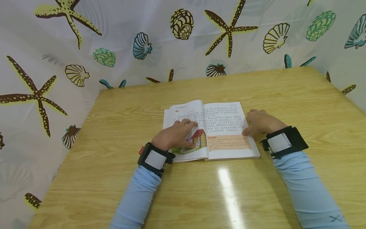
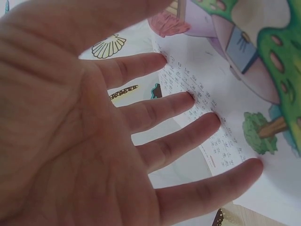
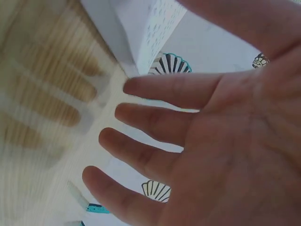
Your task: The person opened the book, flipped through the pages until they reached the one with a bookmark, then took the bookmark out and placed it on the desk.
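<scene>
An open book (image 1: 226,119) lies on the wooden table, with printed text on both pages and a colour picture low on the left page. My left hand (image 1: 175,136) is over that left page, fingers spread. In the left wrist view, the fingertips of the left hand (image 2: 84,141) meet the page beside a drawn tree. At the book's right edge is my right hand (image 1: 262,122), its thumb over the page margin. The right wrist view has the right hand (image 3: 221,146) with extended fingers beside the book's corner; whether they touch the table I cannot tell.
The wooden table (image 1: 114,127) extends around the book on all sides. A white cloth (image 1: 120,19) printed with starfish and shells hangs behind it and along the left and right sides. Both wrists wear black straps (image 1: 297,138).
</scene>
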`<action>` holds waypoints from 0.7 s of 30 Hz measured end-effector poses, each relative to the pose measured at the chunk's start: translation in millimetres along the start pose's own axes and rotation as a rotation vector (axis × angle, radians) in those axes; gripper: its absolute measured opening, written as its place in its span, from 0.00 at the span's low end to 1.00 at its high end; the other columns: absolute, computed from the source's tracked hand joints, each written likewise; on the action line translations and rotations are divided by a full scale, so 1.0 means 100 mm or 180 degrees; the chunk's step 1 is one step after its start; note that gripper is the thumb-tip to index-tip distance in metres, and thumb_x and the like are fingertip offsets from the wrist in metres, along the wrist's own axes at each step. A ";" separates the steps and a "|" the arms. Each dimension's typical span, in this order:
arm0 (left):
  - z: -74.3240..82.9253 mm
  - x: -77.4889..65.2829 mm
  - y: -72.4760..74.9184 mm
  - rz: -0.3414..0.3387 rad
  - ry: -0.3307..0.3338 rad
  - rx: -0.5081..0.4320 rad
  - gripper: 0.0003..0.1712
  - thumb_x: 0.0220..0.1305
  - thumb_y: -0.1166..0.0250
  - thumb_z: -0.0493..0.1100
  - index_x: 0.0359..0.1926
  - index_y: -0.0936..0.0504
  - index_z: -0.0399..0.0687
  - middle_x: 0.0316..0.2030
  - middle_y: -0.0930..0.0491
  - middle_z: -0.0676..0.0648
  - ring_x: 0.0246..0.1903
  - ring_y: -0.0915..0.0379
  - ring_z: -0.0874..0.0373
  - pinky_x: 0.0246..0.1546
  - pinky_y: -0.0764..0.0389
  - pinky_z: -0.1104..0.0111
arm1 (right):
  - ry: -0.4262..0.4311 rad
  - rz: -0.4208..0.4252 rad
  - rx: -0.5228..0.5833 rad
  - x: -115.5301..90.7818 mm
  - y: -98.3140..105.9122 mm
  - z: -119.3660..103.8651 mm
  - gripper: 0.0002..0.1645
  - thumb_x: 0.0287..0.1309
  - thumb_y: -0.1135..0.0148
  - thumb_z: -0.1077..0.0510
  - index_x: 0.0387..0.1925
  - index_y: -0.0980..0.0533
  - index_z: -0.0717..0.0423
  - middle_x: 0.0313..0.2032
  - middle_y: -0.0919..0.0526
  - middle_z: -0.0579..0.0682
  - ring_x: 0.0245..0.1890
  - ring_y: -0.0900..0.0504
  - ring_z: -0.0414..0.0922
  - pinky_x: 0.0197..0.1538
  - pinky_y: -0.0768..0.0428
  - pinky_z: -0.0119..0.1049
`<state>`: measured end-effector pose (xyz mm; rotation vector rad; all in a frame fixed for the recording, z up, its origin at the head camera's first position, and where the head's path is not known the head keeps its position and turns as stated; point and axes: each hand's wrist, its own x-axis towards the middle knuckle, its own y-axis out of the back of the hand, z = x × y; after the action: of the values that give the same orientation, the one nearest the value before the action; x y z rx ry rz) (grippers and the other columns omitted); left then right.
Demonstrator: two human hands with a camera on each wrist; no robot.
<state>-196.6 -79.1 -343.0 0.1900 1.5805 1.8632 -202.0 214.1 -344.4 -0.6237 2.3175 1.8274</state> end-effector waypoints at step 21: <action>0.03 -0.02 0.01 0.0045 -0.0007 -0.0022 0.44 0.63 0.26 0.49 0.75 0.36 0.48 0.72 0.37 0.40 0.65 0.36 0.38 0.58 0.24 0.50 | 0.0343 0.1448 0.0079 -0.06 -0.02 -0.14 0.11 0.62 0.32 0.66 0.26 0.25 0.65 0.22 0.26 0.55 0.24 0.27 0.51 0.27 0.32 0.40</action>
<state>-193.8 -78.3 -340.1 0.2006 1.5747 1.8784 -193.1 201.6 -340.7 -0.2016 2.7242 1.9735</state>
